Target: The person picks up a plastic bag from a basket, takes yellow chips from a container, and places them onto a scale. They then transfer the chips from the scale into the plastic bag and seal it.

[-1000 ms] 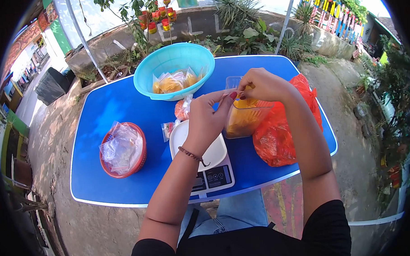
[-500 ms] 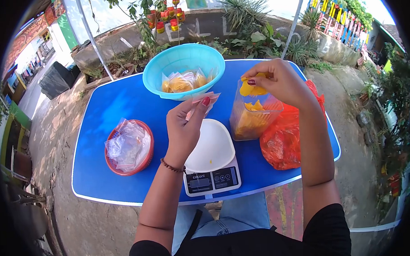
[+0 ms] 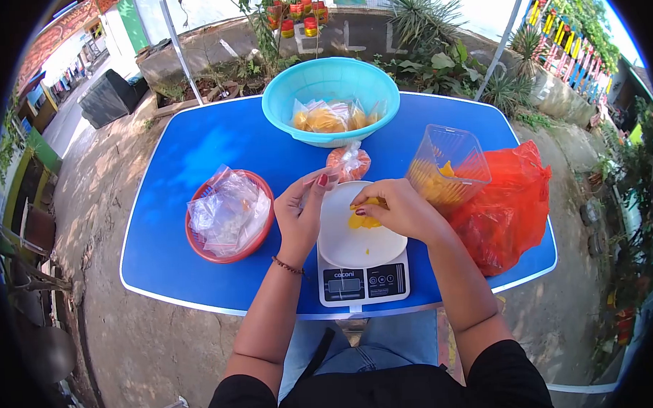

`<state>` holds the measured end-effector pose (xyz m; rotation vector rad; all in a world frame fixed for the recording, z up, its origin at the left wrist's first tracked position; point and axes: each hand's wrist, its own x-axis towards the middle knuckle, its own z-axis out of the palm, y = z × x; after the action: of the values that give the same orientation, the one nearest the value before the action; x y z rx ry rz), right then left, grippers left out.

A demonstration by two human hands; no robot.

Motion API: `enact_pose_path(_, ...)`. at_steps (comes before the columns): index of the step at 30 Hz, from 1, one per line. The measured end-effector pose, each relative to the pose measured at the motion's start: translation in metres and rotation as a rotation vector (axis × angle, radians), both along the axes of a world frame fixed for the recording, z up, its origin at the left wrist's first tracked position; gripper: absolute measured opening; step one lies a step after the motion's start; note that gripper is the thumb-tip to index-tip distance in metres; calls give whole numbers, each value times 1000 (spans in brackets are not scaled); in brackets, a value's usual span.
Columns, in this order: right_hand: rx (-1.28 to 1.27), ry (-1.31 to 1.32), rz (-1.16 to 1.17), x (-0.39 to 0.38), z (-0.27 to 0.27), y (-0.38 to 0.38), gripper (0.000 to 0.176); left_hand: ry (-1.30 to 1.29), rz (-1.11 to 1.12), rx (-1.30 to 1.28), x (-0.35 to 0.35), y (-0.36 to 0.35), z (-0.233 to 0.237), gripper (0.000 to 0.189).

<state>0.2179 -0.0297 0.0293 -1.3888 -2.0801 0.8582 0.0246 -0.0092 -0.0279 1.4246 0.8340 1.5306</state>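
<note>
Right now the chips [image 3: 363, 221] are over the plate [image 3: 342, 243] of the scale [image 3: 365, 294], pinched in the right hand [image 3: 400, 207]; whether they touch the plate, I can't tell. They look thin and brittle, so a harder pinch could snap them, and a loose one could let pieces slip off the plate's edge. A crumb [image 3: 367, 251] lies on the plate and could throw the reading off slightly, as could a knuckle leaning there. The left hand [image 3: 298, 213], apart from the right, has thumb and finger closed on a small bag [image 3: 328, 176] beside the plate; such limp film could fold shut or slide free. Behind the plate sits an orange packet [image 3: 356, 164], near enough for a stray knock. To the right, the tub [image 3: 462, 143] seems tilted by the red bag [image 3: 510, 208], and if that soft bag sagged or got nudged, the tub might tip. Farther back is the basin [image 3: 336, 70]; a basket [image 3: 229, 255] of light bags [image 3: 230, 213], which wind could lift, stands left.
</note>
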Motion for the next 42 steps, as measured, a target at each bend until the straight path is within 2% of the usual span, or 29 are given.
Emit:
enact_pose_path(6, 0, 200, -72, 1, -25, 2, 18, 5, 33, 44, -4, -2, -9, 26)
enact_pose_path(9, -60, 185, -156, -1, -26, 1, 19, 23, 38, 46, -7, -3, -9, 26)
enact_pose_path(12, -16, 146, -200, -1, -30, 0, 19, 9, 37, 29, -7, -5, -8, 26)
enact_pose_path(18, 170, 344, -213, 0, -50, -1, 17, 9, 29, 10, -6, -6, -8, 25)
enact_pose_path(24, 65, 427, -243, 3, -41, -7, 16, -32, 63, 18, -3, -8, -7, 22)
enact_pose_path(33, 223, 325, -161, 1, -45, -10, 16, 9, 46, 17, -6, -8, -7, 25)
enact_pose_path(42, 118, 305, -208, 1, -40, -11, 12, 25, 33, 12, -8, -9, -8, 25)
